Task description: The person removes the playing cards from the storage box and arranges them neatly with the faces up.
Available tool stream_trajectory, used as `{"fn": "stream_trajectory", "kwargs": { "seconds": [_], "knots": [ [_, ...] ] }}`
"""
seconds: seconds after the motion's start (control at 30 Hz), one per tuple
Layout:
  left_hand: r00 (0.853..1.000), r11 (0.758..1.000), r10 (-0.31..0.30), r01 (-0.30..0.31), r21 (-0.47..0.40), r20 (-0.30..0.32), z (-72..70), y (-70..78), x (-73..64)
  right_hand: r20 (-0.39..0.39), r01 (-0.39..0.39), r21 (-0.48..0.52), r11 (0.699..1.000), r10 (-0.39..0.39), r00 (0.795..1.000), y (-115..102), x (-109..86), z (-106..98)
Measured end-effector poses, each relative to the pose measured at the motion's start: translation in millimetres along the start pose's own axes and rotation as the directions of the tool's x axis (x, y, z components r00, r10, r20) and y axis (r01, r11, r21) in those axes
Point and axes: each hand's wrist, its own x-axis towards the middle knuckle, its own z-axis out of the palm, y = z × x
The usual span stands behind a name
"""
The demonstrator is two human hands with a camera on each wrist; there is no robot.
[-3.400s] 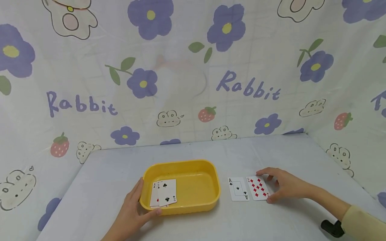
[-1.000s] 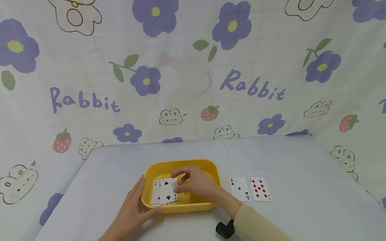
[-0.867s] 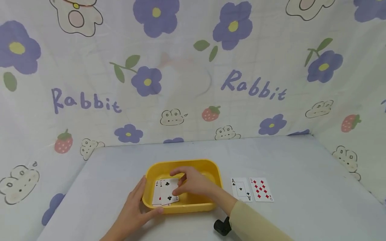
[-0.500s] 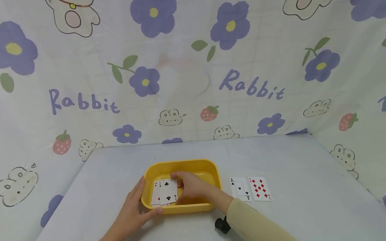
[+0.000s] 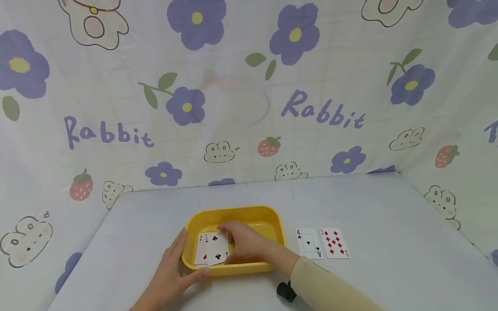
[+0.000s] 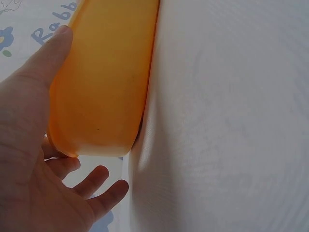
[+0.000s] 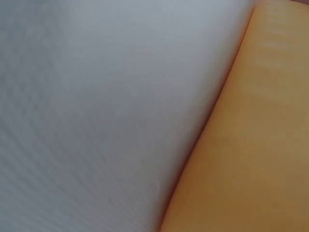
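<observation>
The upper frame is filled by a cloth backdrop [image 5: 237, 108] printed with purple flowers, strawberries and the word "Rabbit"; the lower frame is taken up by a pale table [image 5: 389, 259]. At the lower centre a yellow tray [image 5: 241, 271] is set flat, its left end clasped by the left hand [image 5: 171, 263]: the fingers are laid along the end wall and the thumb is placed against the front, so that the tray is, it seems, kept from sliding. In the left wrist view two fingertips are held clear of the wall.

Inside the tray, at its left, the two of clubs [image 5: 216, 248] is laid face up over an ace [image 5: 200, 250], of which only a strip is left uncovered. The right hand [image 5: 247, 242] is lowered into the tray, its thumb and forefinger curved around the card's right edge, presumably because a flat card is more easily taken by its edges; whether it is pinched or merely touched cannot be told.

Right of the tray, the ace of clubs [image 5: 309, 244] and the nine of diamonds [image 5: 334, 243] are laid face up side by side, apparently so that both can be read. A black object [image 5: 285, 292] is partly hidden by the sleeve [image 5: 330, 285] at the lower right of centre.
</observation>
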Motion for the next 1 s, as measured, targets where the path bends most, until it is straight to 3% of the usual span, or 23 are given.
{"fn": "stream_trajectory", "kwargs": {
  "seconds": [0.13,0.23,0.37,0.7,1.0],
  "knots": [
    [1.000,1.000,-0.015,0.015,0.000,0.014,0.3,0.3,0.7,0.004,-0.018,0.016,1.000,0.018,1.000,0.3,0.1,-0.8],
    [1.000,1.000,0.017,-0.017,-0.007,-0.005,1.3,-2.1,0.3,0.007,-0.016,0.032,0.999,0.016,1.000,0.5,-0.1,-0.5],
    [0.999,0.999,0.039,-0.039,-0.003,-0.021,1.6,-3.1,0.5,0.000,0.005,0.026,1.000,-0.005,1.000,1.4,-0.4,-0.1],
    [1.000,1.000,-0.012,0.012,0.009,0.014,0.1,-1.2,1.9,-0.002,0.053,-0.041,0.998,-0.053,0.999,-3.1,-3.3,-1.2],
    [1.000,1.000,0.007,-0.007,0.004,0.004,-0.7,-0.8,1.5,0.027,0.136,0.004,0.991,-0.136,0.990,-4.9,-3.2,-2.8]
  ]
}}
